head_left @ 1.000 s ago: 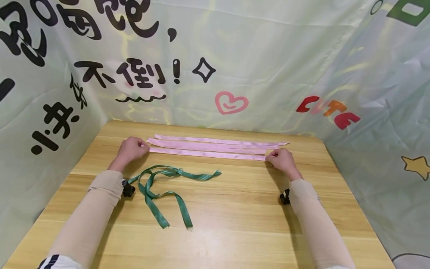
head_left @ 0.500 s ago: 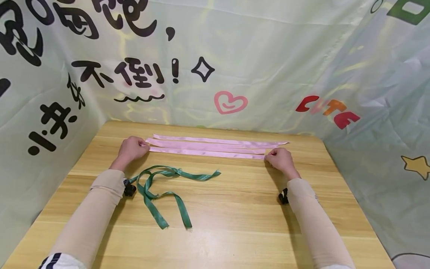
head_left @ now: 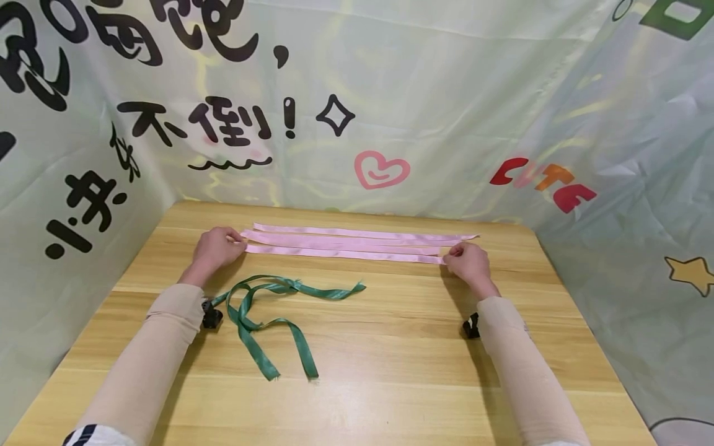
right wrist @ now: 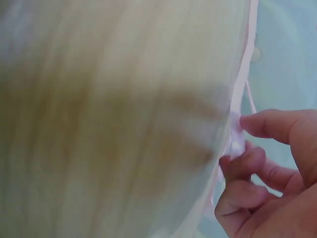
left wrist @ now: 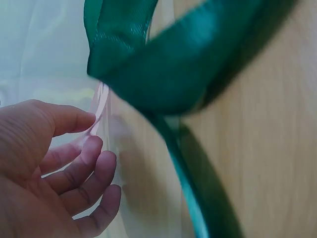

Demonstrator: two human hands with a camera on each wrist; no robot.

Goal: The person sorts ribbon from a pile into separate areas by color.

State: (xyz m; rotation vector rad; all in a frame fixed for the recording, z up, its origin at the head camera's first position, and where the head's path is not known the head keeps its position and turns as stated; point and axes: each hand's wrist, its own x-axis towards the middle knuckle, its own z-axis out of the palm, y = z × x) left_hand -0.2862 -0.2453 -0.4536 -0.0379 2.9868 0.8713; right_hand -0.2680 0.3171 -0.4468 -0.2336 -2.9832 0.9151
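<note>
Pink ribbons [head_left: 346, 241] lie in near-parallel strips across the back of the wooden table. My left hand [head_left: 217, 249] pinches the left end of the front strip [head_left: 334, 253]; the left wrist view has its thumb and forefinger meeting on pink ribbon [left wrist: 100, 106]. At the other end, my right hand [head_left: 470, 266] holds the same strip's right end between thumb and fingers. Pink ribbon [right wrist: 239, 94] runs into that grip in the right wrist view, where the exact contact is blurred. A green ribbon [head_left: 307, 350] lies loosely looped in front, near my left wrist.
The wooden table [head_left: 390, 371] ends against a printed cloth backdrop [head_left: 446, 93] at the back and sides. Close to the left wrist camera, green ribbon [left wrist: 168, 74] crosses much of the view. Small black cameras [head_left: 212, 316] sit at both wrists.
My right hand shifts very slightly to the right along the front pink strip's end. The left hand barely moves, and the ribbons stay nearly where they were.
</note>
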